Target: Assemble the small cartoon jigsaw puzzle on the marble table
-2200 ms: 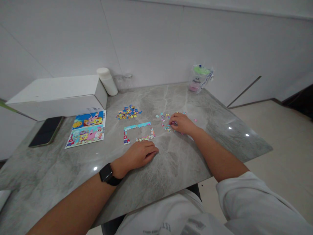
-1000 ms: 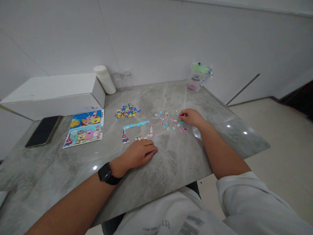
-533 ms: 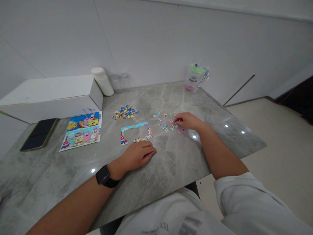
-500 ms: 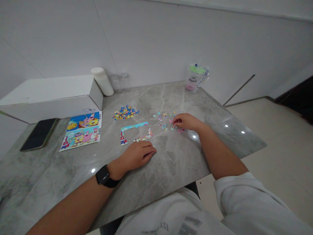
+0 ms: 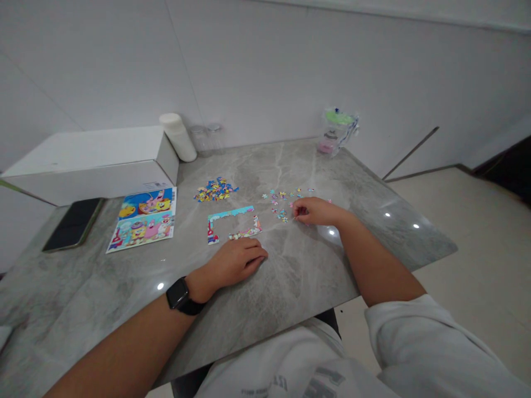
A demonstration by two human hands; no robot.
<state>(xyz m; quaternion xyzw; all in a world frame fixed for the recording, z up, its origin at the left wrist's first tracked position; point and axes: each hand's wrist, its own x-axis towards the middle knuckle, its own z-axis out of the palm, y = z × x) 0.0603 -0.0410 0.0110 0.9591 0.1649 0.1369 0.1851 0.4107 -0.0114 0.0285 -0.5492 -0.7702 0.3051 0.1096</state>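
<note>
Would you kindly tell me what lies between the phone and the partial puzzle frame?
In the head view, the picture sheet lies between the phone and the puzzle frame.

Tbl (image 5: 286, 282) glossy, stone-look; puzzle pcs (image 5: 216, 190) card-like; bag (image 5: 337, 134) clr plastic.

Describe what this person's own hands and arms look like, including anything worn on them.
The left hand and right hand are bare, with no gloves or rings showing. A black watch with a rounded-square face and black band circles the left wrist. The right wrist is bare; a loose, off-white sleeve covers that upper arm. No left sleeve is in view.
</note>
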